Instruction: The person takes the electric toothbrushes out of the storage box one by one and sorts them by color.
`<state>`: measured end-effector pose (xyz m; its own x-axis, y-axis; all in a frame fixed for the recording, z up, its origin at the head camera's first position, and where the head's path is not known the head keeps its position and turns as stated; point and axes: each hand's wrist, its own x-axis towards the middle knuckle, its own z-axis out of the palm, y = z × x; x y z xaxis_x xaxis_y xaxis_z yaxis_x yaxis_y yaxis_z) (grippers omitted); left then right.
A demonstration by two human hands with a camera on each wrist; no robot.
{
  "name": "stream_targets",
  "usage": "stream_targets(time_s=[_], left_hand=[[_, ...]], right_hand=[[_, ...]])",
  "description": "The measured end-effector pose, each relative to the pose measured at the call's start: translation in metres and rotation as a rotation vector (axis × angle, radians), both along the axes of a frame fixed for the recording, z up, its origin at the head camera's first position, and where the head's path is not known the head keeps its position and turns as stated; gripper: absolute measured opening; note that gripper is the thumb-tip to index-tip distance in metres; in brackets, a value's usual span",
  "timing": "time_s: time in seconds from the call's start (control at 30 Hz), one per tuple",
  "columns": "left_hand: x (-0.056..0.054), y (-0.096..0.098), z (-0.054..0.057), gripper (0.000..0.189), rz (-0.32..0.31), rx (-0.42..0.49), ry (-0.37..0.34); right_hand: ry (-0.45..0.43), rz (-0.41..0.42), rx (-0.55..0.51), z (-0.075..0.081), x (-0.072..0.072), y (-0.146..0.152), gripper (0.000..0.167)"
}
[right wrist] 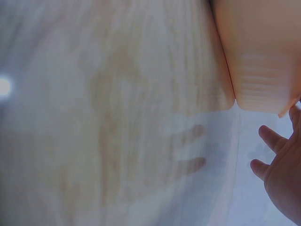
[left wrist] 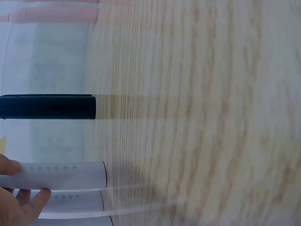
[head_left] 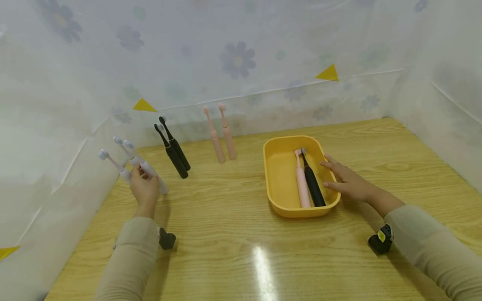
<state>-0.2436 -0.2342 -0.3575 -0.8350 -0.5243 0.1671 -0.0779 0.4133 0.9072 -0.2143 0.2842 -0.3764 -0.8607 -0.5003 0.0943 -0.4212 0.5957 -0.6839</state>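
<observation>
Over at the left, my left hand (head_left: 144, 188) pinches a white electric toothbrush (left wrist: 70, 175) between thumb and fingers. It stands upright, with its base close to the table. Two more white toothbrushes (head_left: 125, 174) stand right beside it, partly hidden by the hand. My right hand (head_left: 348, 182) is at the right rim of a yellow bin (head_left: 269, 179), fingers spread and fingertips over the edge. Inside the bin, a pink electric toothbrush (head_left: 303, 186) and a black one (head_left: 314, 184) lie side by side.
Two black toothbrushes (head_left: 174, 159) stand upright to the right of the white ones. Farther right, two pink toothbrushes (head_left: 217, 146) stand near the back edge of the wooden table (head_left: 218, 234). Flower-patterned sheeting (head_left: 278, 42) encloses the back and sides.
</observation>
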Motion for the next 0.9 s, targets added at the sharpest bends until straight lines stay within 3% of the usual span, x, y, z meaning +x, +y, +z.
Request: stream_targets(time_s=[0.33,0.6,0.9], left_hand=[[0.003,0.002,0.001,0.054,0.011,0.016,0.011],[0.005,0.003,-0.003,0.053,0.040,0.006,0.064],[0.013,0.007,0.002,0.054,0.054,0.029,0.103]], right_hand=[[0.000,-0.006,0.003,0.000,0.000,0.000,0.061],[-0.009,0.002,0.003,0.001,0.000,-0.001,0.061],[-0.011,-0.007,0.014,-0.002,-0.001,0.002,0.062]])
